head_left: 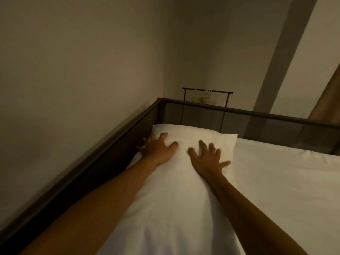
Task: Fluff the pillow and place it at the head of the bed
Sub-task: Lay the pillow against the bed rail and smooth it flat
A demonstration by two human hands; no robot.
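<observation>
Pressing flat on the white pillow (193,137), both hands palm down with fingers spread apart, gripping nothing. Left hand (159,148) on the pillow's left end, its outer fingers spilling over the edge toward the dark side rail (103,150). Right hand (207,159) on the pillow's right half, fingertips (202,143) short of the far edge, little finger reaching toward the right edge. Pillow lying on the white sheet (276,181), tucked into the bed's far left corner, against the mesh headboard (239,118) and beside the side rail. Clothes rack (207,94) with hangers beyond the headboard.
</observation>
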